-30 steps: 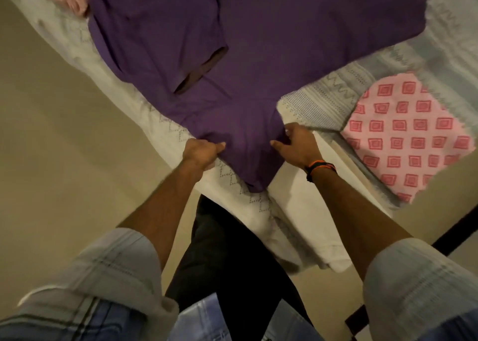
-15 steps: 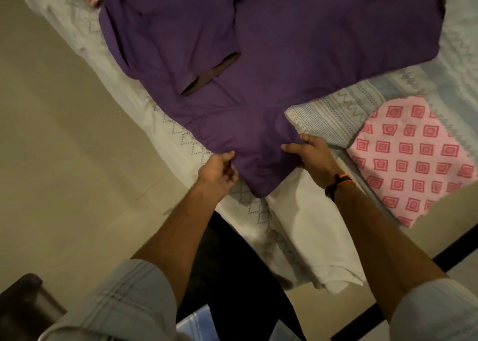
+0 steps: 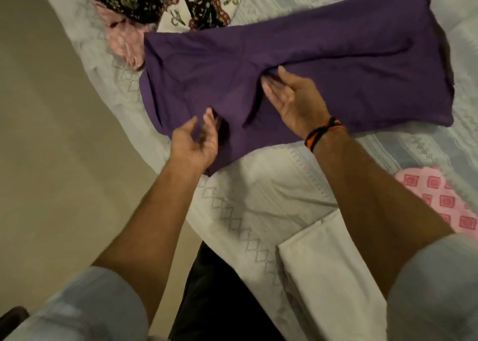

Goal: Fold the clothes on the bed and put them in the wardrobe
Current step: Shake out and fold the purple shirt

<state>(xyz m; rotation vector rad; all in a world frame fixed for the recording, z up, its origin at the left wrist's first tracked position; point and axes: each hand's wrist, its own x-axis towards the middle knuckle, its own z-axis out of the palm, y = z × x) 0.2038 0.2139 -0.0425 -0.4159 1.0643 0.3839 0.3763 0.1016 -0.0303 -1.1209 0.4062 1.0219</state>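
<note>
Fingers (image 3: 271, 89) of my right hand (image 3: 292, 105) are straight and lie flat on the purple shirt (image 3: 336, 63), beside the fold edge in its middle; they hold nothing, only press. My left hand (image 3: 194, 141) is loosely spread with palm turned up, just over the near edge of the shirt. I cannot tell if its fingertips touch the cloth, but they grip nothing.

Around the hands, the shirt lies on the bed (image 3: 258, 206) as a long band, one side turned in already. Beyond the shirt, at its far left end, a pile (image 3: 168, 1) of patterned and pink clothes waits unfolded. Nearer to me than the shirt there is a folded white cloth (image 3: 323, 268), and to the right of that a pink cloth (image 3: 445, 201) with squares.

I judge the folding of this shirt is about half done, and nothing has gone to the wardrobe, which is not in view.

What may go wrong: the near left corner is close to the bed edge, so a quick pull can slide it off. Also, if my right hand lifts before the next fold, the turned-in flap may open. The soft fabric wrinkles easily under a sideways push.
</note>
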